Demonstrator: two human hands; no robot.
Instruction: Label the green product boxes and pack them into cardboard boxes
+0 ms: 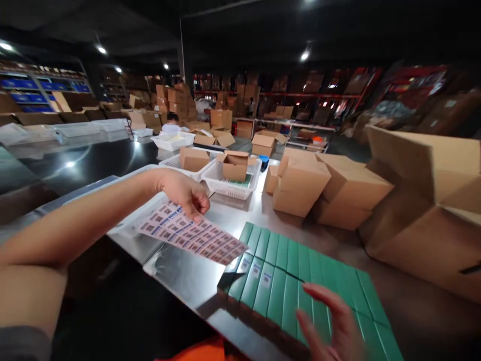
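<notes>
Your left hand (pixel 186 194) clamps a pale rectangular paper label sheet (pixel 199 238) between its fingers; beneath your right hand's (pixel 334 323) parted fingers lie narrow green boxes (pixel 291 297).

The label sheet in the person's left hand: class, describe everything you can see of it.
The label sheet looks thin and papery, pale pinkish, printed with rows of dark square codes and blue marks. The left hand pinches its upper edge. It is held tilted, sloping down toward the picture's right, above the metal table. Its right end overlaps a corner of the green boxes in this view; whether it touches them cannot be told.
</notes>
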